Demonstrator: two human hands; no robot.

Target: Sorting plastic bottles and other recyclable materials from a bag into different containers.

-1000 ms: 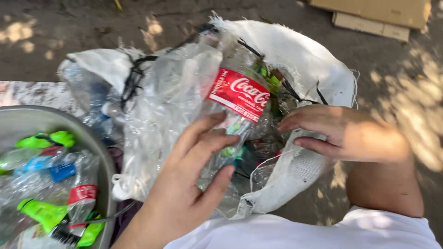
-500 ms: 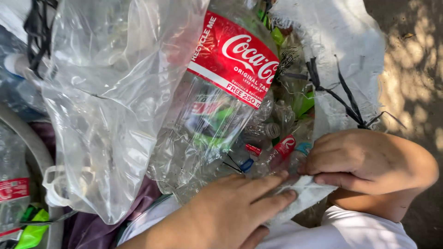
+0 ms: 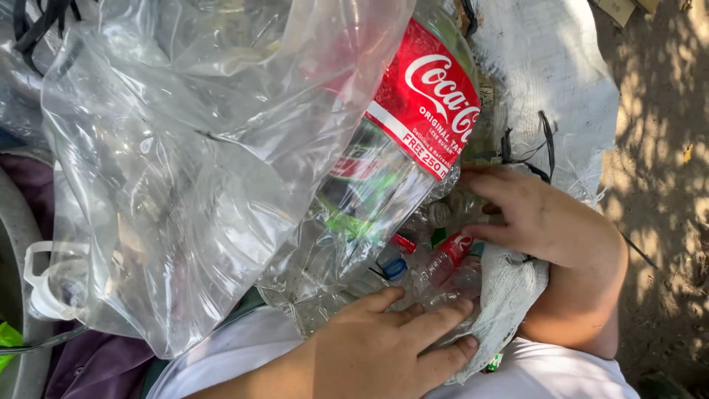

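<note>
A white woven sack (image 3: 546, 81) lies open before me, stuffed with crushed clear plastic bottles. The biggest one, a large clear bottle with a red label (image 3: 413, 111), sticks out of its mouth. My left hand (image 3: 391, 347) lies flat on the crushed bottles (image 3: 413, 258) at the near edge, fingers together. My right hand (image 3: 532, 214) grips the sack's white rim (image 3: 509, 295) at the right, fingers curled over it. A big clear plastic bag (image 3: 185, 162) drapes over the left of the heap.
The grey rim of a metal basin (image 3: 18, 251) shows at the far left, with a bit of green plastic (image 3: 9, 336) beside it. Bare dirt ground (image 3: 665, 185) with dappled shade lies to the right. Black cords (image 3: 546, 140) run across the sack.
The view has closed in on the sack's mouth. My left hand slid down onto the crushed bottles, and my right hand shifted to the sack's rim.
</note>
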